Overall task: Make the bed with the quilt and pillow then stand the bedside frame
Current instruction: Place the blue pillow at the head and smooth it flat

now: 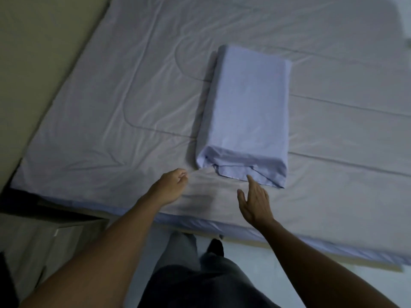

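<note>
From the head view, the quilt [106, 112] lies spread across the bed, creased, reaching the near edge where a blue sheet [200, 226] shows beneath it. The pillow [246, 107] in its pale blue case rests on top of the quilt, lengthwise away from you, with the loose flap of the case at its near end. Your left hand [172, 186] has its fingers curled and pinches a ridge of quilt cloth just left of the pillow's near corner. Your right hand [255, 202] is flat, fingers straight and slightly spread, with the tip of the forefinger touching the case flap. Your trousers [200, 276] stand close against the bed's near edge.
</note>
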A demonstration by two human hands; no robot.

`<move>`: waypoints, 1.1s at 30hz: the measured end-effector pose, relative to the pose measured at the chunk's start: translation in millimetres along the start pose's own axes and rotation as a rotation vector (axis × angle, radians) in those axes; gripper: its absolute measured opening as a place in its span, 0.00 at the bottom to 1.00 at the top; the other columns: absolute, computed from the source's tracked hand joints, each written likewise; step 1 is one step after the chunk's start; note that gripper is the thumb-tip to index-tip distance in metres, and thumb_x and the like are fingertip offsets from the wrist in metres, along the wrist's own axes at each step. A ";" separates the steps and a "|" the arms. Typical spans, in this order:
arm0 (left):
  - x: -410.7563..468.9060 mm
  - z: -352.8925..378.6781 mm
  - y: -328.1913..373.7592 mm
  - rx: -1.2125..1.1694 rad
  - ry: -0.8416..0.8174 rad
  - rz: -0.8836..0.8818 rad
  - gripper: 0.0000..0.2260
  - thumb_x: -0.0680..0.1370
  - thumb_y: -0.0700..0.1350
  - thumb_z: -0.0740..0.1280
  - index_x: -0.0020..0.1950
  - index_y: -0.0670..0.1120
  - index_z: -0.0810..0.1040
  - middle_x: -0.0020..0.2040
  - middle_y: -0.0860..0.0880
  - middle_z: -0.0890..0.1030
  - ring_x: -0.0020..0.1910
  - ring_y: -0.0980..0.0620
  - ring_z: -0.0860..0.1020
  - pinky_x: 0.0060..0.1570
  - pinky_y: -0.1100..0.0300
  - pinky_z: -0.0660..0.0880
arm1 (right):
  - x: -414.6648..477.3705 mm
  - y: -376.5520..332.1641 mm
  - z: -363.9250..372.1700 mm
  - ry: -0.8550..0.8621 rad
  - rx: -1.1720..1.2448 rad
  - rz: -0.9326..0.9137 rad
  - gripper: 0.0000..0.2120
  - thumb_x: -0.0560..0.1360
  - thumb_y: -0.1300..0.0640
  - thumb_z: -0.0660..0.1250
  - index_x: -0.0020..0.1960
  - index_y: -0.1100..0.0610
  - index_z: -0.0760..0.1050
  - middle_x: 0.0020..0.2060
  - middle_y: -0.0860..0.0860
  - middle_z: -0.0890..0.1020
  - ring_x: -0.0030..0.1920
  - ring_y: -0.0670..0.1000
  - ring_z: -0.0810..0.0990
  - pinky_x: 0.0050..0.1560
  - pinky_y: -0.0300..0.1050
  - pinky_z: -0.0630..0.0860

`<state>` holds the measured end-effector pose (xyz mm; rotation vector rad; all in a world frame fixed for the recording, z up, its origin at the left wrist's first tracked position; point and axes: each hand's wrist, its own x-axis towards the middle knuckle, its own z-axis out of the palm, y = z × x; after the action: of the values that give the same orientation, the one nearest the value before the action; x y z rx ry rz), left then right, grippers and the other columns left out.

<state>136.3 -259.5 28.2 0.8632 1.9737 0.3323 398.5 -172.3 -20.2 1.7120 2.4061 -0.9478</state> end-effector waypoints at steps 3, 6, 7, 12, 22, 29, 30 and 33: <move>16.3 5.3 25.1 0.016 -0.012 0.018 0.19 0.82 0.54 0.57 0.71 0.50 0.72 0.69 0.47 0.75 0.66 0.46 0.75 0.63 0.57 0.70 | 8.9 10.4 -10.9 0.060 0.036 0.008 0.28 0.82 0.51 0.60 0.78 0.62 0.59 0.74 0.60 0.70 0.73 0.60 0.69 0.72 0.56 0.64; 36.1 8.4 45.7 0.019 -0.033 0.044 0.19 0.82 0.55 0.58 0.70 0.51 0.73 0.68 0.46 0.76 0.64 0.46 0.76 0.61 0.57 0.72 | 21.4 16.5 -16.3 0.078 0.070 0.027 0.28 0.81 0.52 0.62 0.78 0.61 0.61 0.73 0.60 0.71 0.72 0.60 0.70 0.72 0.56 0.66; 42.4 9.2 52.3 0.023 -0.041 0.055 0.18 0.82 0.55 0.58 0.70 0.51 0.73 0.68 0.46 0.77 0.63 0.46 0.77 0.60 0.57 0.72 | 26.2 16.8 -17.6 0.086 0.086 0.034 0.28 0.81 0.53 0.63 0.77 0.60 0.62 0.73 0.59 0.72 0.71 0.60 0.71 0.71 0.56 0.68; 69.1 13.5 81.5 0.014 -0.080 0.101 0.18 0.83 0.51 0.59 0.70 0.48 0.73 0.67 0.48 0.77 0.63 0.49 0.76 0.55 0.62 0.69 | 57.1 15.4 -18.5 0.119 0.173 0.087 0.27 0.79 0.55 0.65 0.75 0.62 0.65 0.70 0.59 0.74 0.69 0.60 0.74 0.68 0.54 0.71; 142.6 33.7 98.0 -0.042 0.039 -0.003 0.20 0.81 0.50 0.61 0.73 0.47 0.69 0.72 0.45 0.73 0.69 0.45 0.72 0.65 0.57 0.69 | 132.4 53.4 -25.3 0.172 0.233 0.126 0.29 0.80 0.56 0.65 0.77 0.62 0.60 0.76 0.59 0.67 0.75 0.59 0.67 0.75 0.52 0.65; 216.9 73.8 108.1 -0.167 0.319 -0.108 0.30 0.80 0.56 0.61 0.78 0.44 0.59 0.78 0.43 0.60 0.75 0.43 0.62 0.72 0.53 0.59 | 213.7 112.6 -32.6 0.231 0.273 0.279 0.35 0.80 0.50 0.64 0.78 0.64 0.54 0.77 0.63 0.61 0.76 0.63 0.62 0.75 0.57 0.63; 227.4 77.8 108.1 -0.177 0.348 -0.108 0.31 0.80 0.56 0.62 0.79 0.44 0.58 0.78 0.42 0.60 0.75 0.43 0.61 0.73 0.53 0.58 | 223.2 119.7 -32.7 0.236 0.304 0.287 0.34 0.80 0.49 0.64 0.78 0.64 0.55 0.76 0.63 0.63 0.75 0.63 0.64 0.74 0.57 0.65; 259.5 84.7 102.4 -0.234 0.374 -0.152 0.37 0.76 0.61 0.66 0.78 0.47 0.57 0.76 0.42 0.64 0.73 0.42 0.65 0.72 0.50 0.63 | 247.7 133.3 -33.4 0.193 0.453 0.376 0.31 0.81 0.47 0.63 0.77 0.59 0.57 0.73 0.61 0.69 0.71 0.62 0.70 0.69 0.52 0.69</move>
<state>167.8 -16.5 -129.7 0.5240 2.2701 0.6593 427.9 80.5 -144.5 2.3960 1.9443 -1.3904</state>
